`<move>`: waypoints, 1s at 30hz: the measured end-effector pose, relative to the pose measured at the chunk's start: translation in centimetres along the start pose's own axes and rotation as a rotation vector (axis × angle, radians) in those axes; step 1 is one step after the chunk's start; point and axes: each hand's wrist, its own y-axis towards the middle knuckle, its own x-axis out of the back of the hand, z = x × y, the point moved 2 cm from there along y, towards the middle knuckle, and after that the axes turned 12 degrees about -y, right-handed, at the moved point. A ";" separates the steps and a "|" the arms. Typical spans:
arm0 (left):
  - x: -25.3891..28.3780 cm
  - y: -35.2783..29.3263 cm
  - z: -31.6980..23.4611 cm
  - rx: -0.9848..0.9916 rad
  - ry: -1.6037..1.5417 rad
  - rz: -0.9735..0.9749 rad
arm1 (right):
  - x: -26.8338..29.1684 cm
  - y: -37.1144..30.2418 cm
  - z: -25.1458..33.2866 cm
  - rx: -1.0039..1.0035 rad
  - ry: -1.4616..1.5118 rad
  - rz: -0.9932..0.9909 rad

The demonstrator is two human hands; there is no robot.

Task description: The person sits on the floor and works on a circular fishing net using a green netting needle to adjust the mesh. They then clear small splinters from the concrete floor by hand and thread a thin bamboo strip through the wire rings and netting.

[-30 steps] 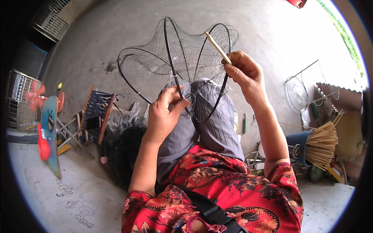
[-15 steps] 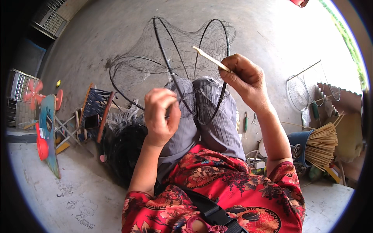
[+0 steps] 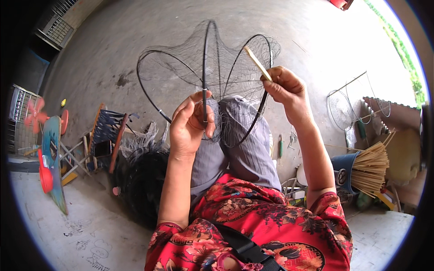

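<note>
A dark, fine-meshed net (image 3: 181, 61) hangs on thin black hoops, spread over and just beyond my knees. My left hand (image 3: 187, 122) has its fingers curled round one of these hoops (image 3: 205, 54), near a pale tie. Between the thumb and fingers of my right hand (image 3: 288, 92) is a pale, flat wooden stick (image 3: 257, 62), slanting up to the left in front of the net. The right hand hovers at the right-hand hoop (image 3: 263, 101); whether it touches the hoop I cannot tell.
A blue bucket of thin wooden sticks (image 3: 368, 169) stands at right, beneath another hooped net (image 3: 346, 106). A green-handled tool (image 3: 280, 145) lies on the floor. At left are a folding stool (image 3: 106, 140), a dark netting heap (image 3: 142, 176) and a pink-bladed fan (image 3: 35, 115).
My left hand has opened from a blurred fist and come round the hoop. The net has swung right and the hoops turned. My right hand has shifted slightly right, its stick now steeper.
</note>
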 end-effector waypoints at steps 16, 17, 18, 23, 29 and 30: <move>-1.3 -1.0 -0.8 -0.070 0.073 -0.149 | 1.5 -1.8 2.6 0.485 -0.732 0.149; -1.7 -1.0 -0.6 -0.087 0.087 -0.179 | 1.6 -2.0 2.7 0.470 -0.750 0.151; -1.7 -1.0 -0.5 -0.086 0.087 -0.179 | 1.6 -2.2 2.8 0.454 -0.767 0.153; -2.5 -0.8 0.1 0.016 -0.152 -0.103 | 1.8 -2.4 2.8 0.503 -0.820 0.165; -2.0 -0.9 0.0 0.022 -0.209 -0.004 | 1.4 -2.4 3.8 0.577 -0.889 0.163; -2.1 -1.0 0.0 0.022 -0.209 -0.003 | 1.4 -2.4 3.8 0.605 -0.923 0.149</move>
